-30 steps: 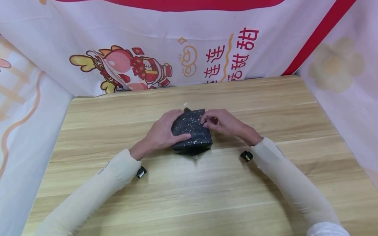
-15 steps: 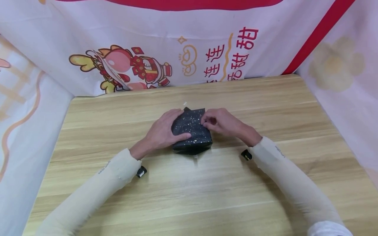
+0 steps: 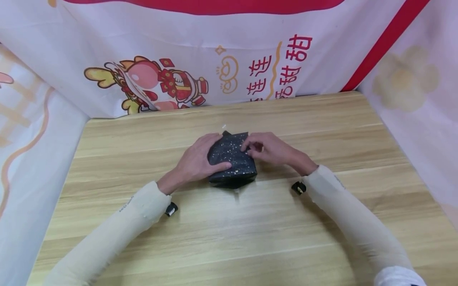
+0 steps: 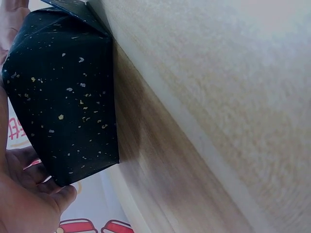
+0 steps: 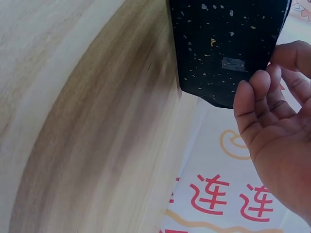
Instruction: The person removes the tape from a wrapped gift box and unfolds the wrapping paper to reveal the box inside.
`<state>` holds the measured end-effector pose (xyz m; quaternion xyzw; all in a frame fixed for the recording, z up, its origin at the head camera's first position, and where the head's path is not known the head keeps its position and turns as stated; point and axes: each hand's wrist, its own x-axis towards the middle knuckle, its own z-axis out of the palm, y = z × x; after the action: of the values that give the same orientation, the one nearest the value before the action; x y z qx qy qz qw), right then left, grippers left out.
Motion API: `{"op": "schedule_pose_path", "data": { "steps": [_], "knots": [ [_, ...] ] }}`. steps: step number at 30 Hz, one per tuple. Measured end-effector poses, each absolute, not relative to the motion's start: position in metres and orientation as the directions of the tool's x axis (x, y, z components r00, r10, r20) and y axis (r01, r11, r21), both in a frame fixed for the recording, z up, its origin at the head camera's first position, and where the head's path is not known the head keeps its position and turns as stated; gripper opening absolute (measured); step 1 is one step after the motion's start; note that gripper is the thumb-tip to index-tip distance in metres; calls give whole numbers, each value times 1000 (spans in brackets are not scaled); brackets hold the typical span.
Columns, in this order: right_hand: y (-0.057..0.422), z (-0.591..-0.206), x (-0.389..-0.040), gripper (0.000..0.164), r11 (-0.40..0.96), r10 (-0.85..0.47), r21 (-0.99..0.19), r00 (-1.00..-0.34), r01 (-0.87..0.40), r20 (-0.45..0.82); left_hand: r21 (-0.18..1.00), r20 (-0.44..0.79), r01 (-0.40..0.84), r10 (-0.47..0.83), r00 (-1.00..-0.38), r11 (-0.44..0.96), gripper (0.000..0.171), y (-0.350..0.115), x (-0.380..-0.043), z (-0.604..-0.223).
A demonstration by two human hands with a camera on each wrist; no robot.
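Note:
A small box-shaped packet wrapped in black paper with white and gold flecks (image 3: 232,153) sits mid-table. My left hand (image 3: 196,157) grips it from the left, thumb over the near top and fingers along the far side. From the right, my right hand (image 3: 270,149) bends its fingers, index fingertip and thumb tip at the top face near the right edge. I cannot tell whether they pinch anything thin. A strip of clear tape (image 5: 233,64) shows on the packet's side in the right wrist view. In the left wrist view, folded paper (image 4: 80,12) forms a flap at one end.
The packet stands on a wood-grain table (image 3: 229,238). A white cloth with red lettering and a cartoon figure (image 3: 161,83) hangs behind, and more cloth lines both sides. Near the packet's far corner lies a small clear scrap (image 3: 224,126). Black wrist cameras (image 3: 298,188) sit under the cuffs.
The right index fingertip has shifted slightly left over the top face, a little away from the thumb. The left hand and the packet stay where they were.

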<state>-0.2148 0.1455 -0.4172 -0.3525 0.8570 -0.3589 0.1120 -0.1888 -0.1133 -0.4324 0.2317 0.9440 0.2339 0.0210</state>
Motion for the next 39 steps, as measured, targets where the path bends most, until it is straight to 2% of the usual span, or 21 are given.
{"op": "schedule_pose_path", "data": {
  "steps": [4, 11, 16, 20, 23, 31, 35, 39],
  "knots": [
    [146, -418, -217, 14, 468, -689, -719, -721, -513, 66, 456, 72, 426, 445, -893, 781, 93, -113, -188, -432],
    [148, -417, -218, 21, 474, -677, -729, -733, -494, 56, 454, 70, 425, 444, -893, 784, 94, -114, -189, -432],
    [148, -417, -219, 12, 470, -678, -729, -732, -497, 62, 457, 63, 419, 442, -895, 785, 94, -114, -189, -432],
    [149, -417, -220, 19, 467, -681, -731, -730, -498, 62, 458, 60, 418, 442, -895, 785, 94, -114, -189, -432],
    [149, -417, -219, 22, 480, -679, -714, -731, -509, 64, 456, 61, 421, 445, -894, 784, 94, -113, -188, -431],
    [146, -411, -222, 11, 505, -718, -634, -693, -586, 69, 448, 67, 429, 449, -891, 784, 93, -112, -189, -432],
    [147, -411, -223, 9, 490, -728, -653, -683, -578, 58, 454, 69, 427, 447, -892, 782, 93, -112, -189, -432],
    [149, -413, -223, 14, 492, -718, -690, -695, -531, 23, 460, 61, 420, 444, -894, 782, 94, -113, -189, -433]
  ]
}}
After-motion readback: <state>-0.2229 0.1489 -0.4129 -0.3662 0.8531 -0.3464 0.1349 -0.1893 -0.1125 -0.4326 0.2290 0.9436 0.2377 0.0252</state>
